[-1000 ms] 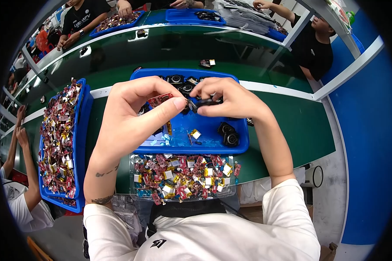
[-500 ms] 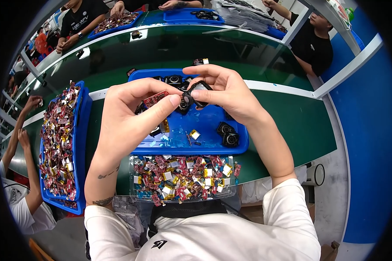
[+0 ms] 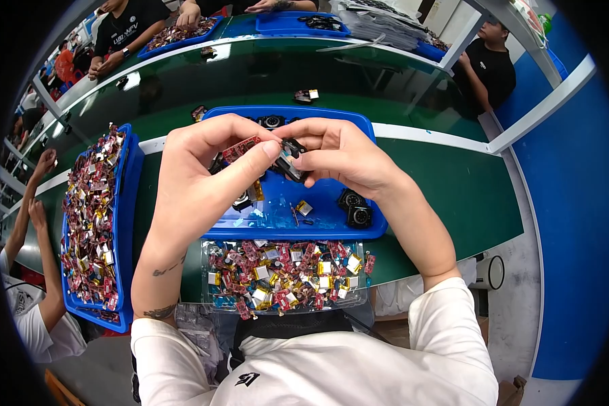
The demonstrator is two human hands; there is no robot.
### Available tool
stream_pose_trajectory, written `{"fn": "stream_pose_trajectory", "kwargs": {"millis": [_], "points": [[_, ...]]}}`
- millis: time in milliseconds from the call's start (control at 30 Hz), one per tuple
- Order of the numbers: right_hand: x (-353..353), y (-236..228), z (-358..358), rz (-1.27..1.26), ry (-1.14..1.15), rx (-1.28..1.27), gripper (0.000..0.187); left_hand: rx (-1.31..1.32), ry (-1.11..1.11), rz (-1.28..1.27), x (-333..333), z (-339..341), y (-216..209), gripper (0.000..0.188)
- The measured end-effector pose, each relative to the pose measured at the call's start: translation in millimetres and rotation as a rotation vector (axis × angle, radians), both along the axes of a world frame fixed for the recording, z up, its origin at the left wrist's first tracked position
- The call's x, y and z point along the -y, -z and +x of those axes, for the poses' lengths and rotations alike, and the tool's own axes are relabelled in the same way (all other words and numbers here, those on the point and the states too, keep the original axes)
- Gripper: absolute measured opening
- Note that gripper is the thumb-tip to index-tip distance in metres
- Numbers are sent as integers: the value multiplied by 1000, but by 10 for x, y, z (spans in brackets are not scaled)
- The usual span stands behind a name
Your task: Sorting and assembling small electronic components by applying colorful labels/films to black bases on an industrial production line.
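Above the blue tray [image 3: 304, 233], a small black casing [image 3: 291, 162] with a pale inner face is pinched between my two hands. My left hand [image 3: 206, 172] grips its left side by thumb and index finger. My right hand [image 3: 345, 155] holds its right side, thumb pressed over the pale face. A red circuit board [image 3: 241, 149] shows inside the curve of my left hand; whether it is held or lies behind cannot be told. In the tray are black casings with round dials [image 3: 358, 215] and a silver battery cell [image 3: 304, 207].
Nearer me lies a clear tray [image 3: 213, 306] heaped with red boards and silver cells. On the left stands a long blue bin [image 3: 125, 271] of similar parts, with a co-worker's arms [image 3: 44, 223] beyond it. Loose parts [image 3: 306, 96] sit on the green belt [image 3: 264, 74]. Other people are behind it.
The black casing has tilted; its pale face now turns sideways, and its two parts sit close together. My right hand has moved slightly left and down, its index finger drawn in toward my left fingertips.
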State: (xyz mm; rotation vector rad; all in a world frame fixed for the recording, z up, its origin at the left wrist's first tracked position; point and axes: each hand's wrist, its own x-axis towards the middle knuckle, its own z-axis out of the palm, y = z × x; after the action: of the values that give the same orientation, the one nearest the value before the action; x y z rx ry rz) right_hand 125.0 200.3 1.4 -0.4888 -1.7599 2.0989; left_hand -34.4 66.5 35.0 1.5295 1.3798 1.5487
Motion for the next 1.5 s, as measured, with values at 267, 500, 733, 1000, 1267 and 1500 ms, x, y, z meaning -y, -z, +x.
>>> {"fn": "stream_pose_trajectory", "kwargs": {"millis": [267,500,733,1000,1267,1500], "points": [[48,-105,2,-29,113,3,27,-16,-17,11,-12,2,4,11],[61,23,5,128,291,-180,21,-20,-61,-3,-40,18,32,10],[282,-95,0,206,353,-225,21,-61,-181,41,-64,62,112,13],[391,3,-28,160,219,-340,26,-224,-220,77,-18,170,129,11],[438,14,-49,220,226,-366,26,-183,-257,64,-37,162,131,14],[442,7,-43,280,236,-368,25,-204,-241,59,-47,149,128,13]]}}
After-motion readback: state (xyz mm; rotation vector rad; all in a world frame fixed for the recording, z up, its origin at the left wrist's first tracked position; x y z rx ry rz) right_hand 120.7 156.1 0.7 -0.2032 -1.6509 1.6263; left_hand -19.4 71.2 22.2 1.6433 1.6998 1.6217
